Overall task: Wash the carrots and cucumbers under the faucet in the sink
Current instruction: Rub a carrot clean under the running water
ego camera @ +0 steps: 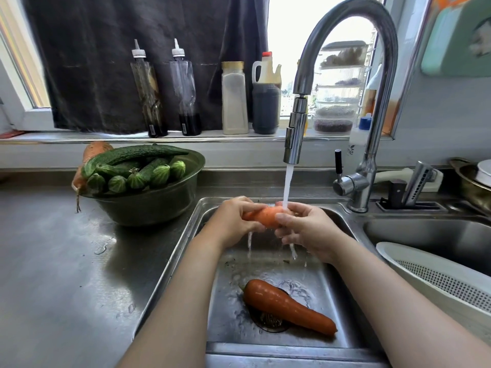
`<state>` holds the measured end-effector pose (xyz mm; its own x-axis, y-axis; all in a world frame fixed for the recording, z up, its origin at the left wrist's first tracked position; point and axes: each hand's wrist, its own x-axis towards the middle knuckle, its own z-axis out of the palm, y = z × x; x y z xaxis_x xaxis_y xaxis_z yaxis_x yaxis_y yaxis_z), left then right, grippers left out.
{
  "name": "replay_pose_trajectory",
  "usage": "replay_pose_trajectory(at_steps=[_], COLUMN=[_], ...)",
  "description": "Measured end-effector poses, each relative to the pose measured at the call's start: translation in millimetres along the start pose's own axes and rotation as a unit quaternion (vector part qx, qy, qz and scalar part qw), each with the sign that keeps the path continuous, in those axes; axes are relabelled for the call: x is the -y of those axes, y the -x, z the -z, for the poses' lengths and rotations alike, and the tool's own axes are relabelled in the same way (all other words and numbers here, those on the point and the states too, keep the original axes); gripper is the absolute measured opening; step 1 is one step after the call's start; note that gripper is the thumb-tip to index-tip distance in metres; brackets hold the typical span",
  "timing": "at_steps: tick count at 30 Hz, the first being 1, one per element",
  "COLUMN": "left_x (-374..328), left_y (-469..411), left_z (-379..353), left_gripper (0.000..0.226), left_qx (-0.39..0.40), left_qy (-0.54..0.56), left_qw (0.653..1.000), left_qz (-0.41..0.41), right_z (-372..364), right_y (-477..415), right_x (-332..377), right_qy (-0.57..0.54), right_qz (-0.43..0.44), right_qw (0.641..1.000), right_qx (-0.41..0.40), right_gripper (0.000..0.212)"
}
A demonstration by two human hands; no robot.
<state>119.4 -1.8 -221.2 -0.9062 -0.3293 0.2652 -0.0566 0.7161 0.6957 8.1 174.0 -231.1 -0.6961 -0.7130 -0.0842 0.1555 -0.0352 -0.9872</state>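
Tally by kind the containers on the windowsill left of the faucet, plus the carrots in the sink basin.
Squeeze bottles: 2
White-powder jar: 1
Dark-sauce jug: 1
Carrots: 2 (one gripped by left hand and right hand, one lying over the drain)
Total: 6

Blown-out daylight from the window (305, 35), wide-angle edge distortion.
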Motion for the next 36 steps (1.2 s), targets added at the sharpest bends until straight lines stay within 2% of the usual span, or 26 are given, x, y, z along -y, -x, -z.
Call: replay_pose_trajectory(at_steps=[2, 5, 12, 16, 19, 21, 23, 26, 28, 32, 34, 36], left_x=[0.1, 1.9, 9.2, 4.8, 2.9, 4.9, 8.1, 9.8, 6.7, 2.0, 2.8, 5.3], left_y=[0.4, 0.2, 0.7, 0.9, 0.5, 1.2, 2.1, 2.8, 2.9, 1.1, 0.5, -0.1], left_z=[0.3, -1.0, 2.8, -5.7, -9.5, -8.4, -6.2, -5.1, -6.5, -11.1, -12.1, -11.6], left_gripper=[0.053, 0.053, 0.053, 0.052, 0.053, 0.053, 0.054, 0.054, 0.054, 0.051, 0.052, 0.053], left_qx=[0.012, 0.015, 0.007, 0.004, 0.009, 0.010, 0.014, 0.023, 0.020, 0.011, 0.010, 0.006], left_qy=[0.005, 0.015, 0.036, 0.038, 0.039, 0.052, 0.050, 0.050, 0.060, 0.067, 0.068, 0.062], left_qw=[1.000, 1.000, 0.999, 0.999, 0.999, 0.999, 0.999, 0.998, 0.998, 0.998, 0.998, 0.998], left_qz=[-0.003, -0.010, -0.006, -0.014, -0.014, -0.002, 0.011, 0.019, 0.017, -0.002, 0.002, 0.007], right_z=[-10.2, -16.9, -6.6, -13.0, -14.6, -10.1, -4.4, -1.3, -6.8, -19.2, -17.0, -10.4], right_y=[4.2, 7.6, 6.8, 9.7, 7.0, 4.4, 4.7, 6.7, 7.7, 7.1, 4.7, 2.5], right_x=[0.9, 2.7, 2.9, 4.2, 2.3, 2.1, 2.3, 1.3, 1.3, 2.1, 2.5, 2.8], right_qy=[0.021, -0.013, -0.081, -0.007, 0.027, 0.015, -0.012, -0.030, 0.021, 0.056, 0.048, 0.017], right_qz=[0.002, -0.015, -0.056, -0.026, -0.020, -0.036, -0.050, -0.041, -0.013, 0.009, -0.006, -0.026], right_qw=[0.999, 0.997, 0.995, 0.998, 0.994, 0.995, 0.998, 0.998, 0.999, 0.990, 0.990, 0.995], right_qx=[-0.040, -0.077, 0.027, -0.065, -0.109, -0.088, -0.033, 0.022, -0.022, -0.127, -0.135, -0.095], right_gripper=[0.041, 0.037, 0.031, 0.039, 0.033, 0.026, 0.023, 0.032, 0.040, 0.033, 0.033, 0.030])
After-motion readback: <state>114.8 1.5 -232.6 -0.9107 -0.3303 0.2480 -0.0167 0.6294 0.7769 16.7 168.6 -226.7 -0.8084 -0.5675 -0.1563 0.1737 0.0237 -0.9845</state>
